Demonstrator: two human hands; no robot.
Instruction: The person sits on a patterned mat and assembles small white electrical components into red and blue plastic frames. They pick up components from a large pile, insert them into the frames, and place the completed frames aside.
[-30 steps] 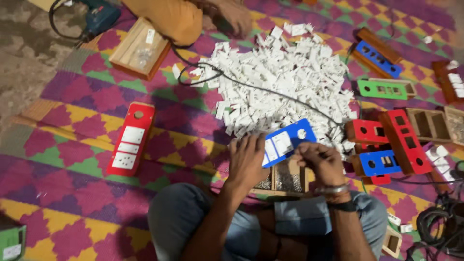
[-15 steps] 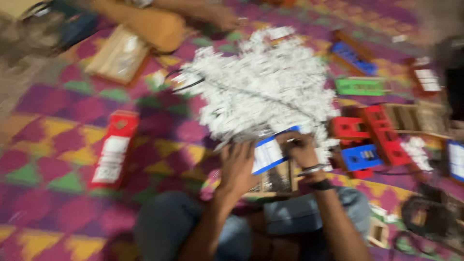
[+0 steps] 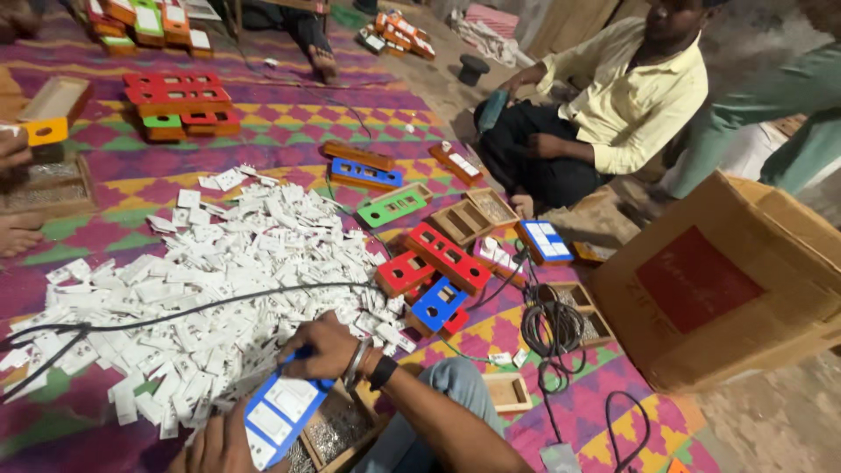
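A purple, yellow and green patterned mat (image 3: pixel 263 149) covers the floor, bordered at right by bare concrete and a big brown cardboard box (image 3: pixel 736 289) — on it lie a wide heap of small white plastic parts (image 3: pixel 210 280) and red, blue and green switch plates. Near the bottom edge, the right hand (image 3: pixel 322 349) is clamped on the top of a blue rectangular plate with white switches (image 3: pixel 279 419), held over a wooden tray of screws (image 3: pixel 337 431). The left hand (image 3: pixel 219 448) grips its lower end.

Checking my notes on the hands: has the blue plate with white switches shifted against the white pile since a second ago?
No clear shift: the blue plate remains at the white pile's near edge; the camera swung.
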